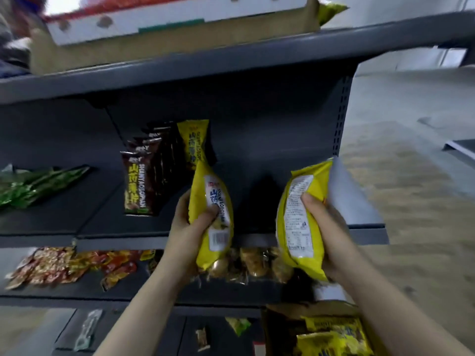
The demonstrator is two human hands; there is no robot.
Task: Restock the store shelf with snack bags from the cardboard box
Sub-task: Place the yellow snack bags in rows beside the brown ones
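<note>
My left hand (191,227) grips a yellow snack bag (212,217) upright in front of the middle shelf (108,238). My right hand (325,222) holds a second yellow snack bag (299,219), its printed back facing me, near the shelf's right end. One yellow bag (194,142) stands on the shelf beside a row of dark brown bags (147,173). The cardboard box (331,332) with more yellow bags sits at the bottom right, below my right arm.
Green bags (33,187) lie at the left of the middle shelf. Red packets (64,265) and clear-wrapped snacks (252,263) fill the shelf below. A cardboard tray (159,29) rests on the top shelf. Open floor (411,176) lies to the right.
</note>
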